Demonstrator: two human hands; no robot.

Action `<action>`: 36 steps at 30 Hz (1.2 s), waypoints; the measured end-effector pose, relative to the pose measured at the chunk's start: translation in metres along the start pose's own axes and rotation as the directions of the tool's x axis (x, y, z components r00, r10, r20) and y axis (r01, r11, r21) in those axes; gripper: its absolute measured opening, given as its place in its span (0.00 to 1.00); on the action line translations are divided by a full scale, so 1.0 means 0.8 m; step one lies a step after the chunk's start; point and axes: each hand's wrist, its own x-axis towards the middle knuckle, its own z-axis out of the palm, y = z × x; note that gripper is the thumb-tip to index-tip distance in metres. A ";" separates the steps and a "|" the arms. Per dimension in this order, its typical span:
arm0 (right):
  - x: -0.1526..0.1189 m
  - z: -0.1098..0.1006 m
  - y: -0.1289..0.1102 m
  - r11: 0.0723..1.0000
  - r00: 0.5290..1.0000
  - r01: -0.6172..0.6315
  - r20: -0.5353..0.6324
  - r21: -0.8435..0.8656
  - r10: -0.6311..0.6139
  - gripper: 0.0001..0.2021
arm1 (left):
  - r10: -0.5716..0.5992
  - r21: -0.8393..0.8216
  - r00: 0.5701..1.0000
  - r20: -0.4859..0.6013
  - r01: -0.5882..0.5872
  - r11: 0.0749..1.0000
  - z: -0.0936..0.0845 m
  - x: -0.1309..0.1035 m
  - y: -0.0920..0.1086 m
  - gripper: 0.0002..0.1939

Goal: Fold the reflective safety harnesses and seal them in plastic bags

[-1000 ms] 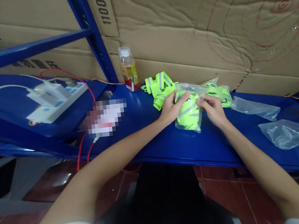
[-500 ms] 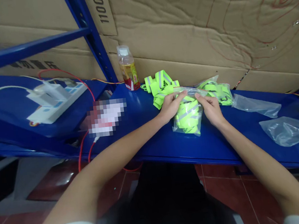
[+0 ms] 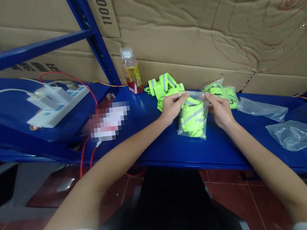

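The L hand (image 3: 171, 108) & R hand (image 3: 220, 108) both hold a small clear plastic bag (image 3: 193, 112), stuffed w/ bright yellow-green cloth straps (image 3: 192, 123) that have shiny grey stripes. L fingers pinch the bag's top L corner, R fingers pinch the top R corner, so neither hand is free. The bag sits b/w the hands, approx. halfway from front edge to back edge of the blue metal tabletop (image 3: 168, 150). Can't tell if its bottom touches.

Just behind the L hand, toward the back edge, lies a loose heap of yellow-green striped straps (image 3: 168, 83). Behind the R hand, by the back edge, is a 2nd clear bag w/ yellow-green straps inside (image 3: 225, 94). Next to it is a long flat clear plastic bag (image 3: 263, 109), & a wide crinkly clear plastic bag (image 3: 298, 135) is nearer the front edge, off to the R. A clear bottle w/ a yellow & red label (image 3: 132, 75) stands upright at the back edge, L of the heap.

Step now, my guess: shutting the bag's top, b/c the straps look all in & the fingers grip its mouth. Next move prob. calls for 1 hand holding firm & the other pressing along the top, w/ no strap caught.
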 end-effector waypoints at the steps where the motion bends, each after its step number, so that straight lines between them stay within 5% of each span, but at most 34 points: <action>1: 0.001 -0.001 -0.001 1.000 1.000 -0.014 -0.004 0.008 0.014 0.18 | 0.009 -0.024 1.000 -0.012 -0.009 1.000 -0.001 0.001 -0.002 0.13; 7: 0.005 -0.006 -0.007 0.999 0.997 -0.036 -0.062 0.000 0.035 0.13 | -0.014 -0.132 0.998 -0.054 0.006 0.991 0.000 0.001 -0.006 0.09; 11: 0.005 -0.008 -0.015 0.990 0.995 -0.103 0.012 0.092 0.102 0.10 | -0.103 -0.233 0.991 -0.080 0.082 0.969 -0.001 0.004 0.000 0.11; 19: 0.008 -0.011 -0.009 0.984 0.992 -0.115 -0.041 0.138 0.121 0.16 | -0.081 -0.202 0.987 -0.137 0.052 0.978 -0.009 0.013 0.001 0.11; 26: 0.011 -0.018 -0.013 0.982 0.993 -0.117 0.049 0.146 0.111 0.16 | -0.141 -0.197 0.987 -0.082 0.123 0.973 -0.017 0.019 0.014 0.11; 31: 0.011 -0.019 -0.019 0.989 0.995 -0.087 0.068 0.123 0.079 0.13 | -0.064 -0.154 0.995 -0.081 0.051 0.987 -0.019 0.018 0.018 0.12; 36: 0.006 -0.013 -0.018 0.970 0.970 -0.217 0.140 0.113 0.201 0.14 | -0.035 -0.169 0.998 -0.055 0.025 0.985 -0.016 0.013 0.019 0.09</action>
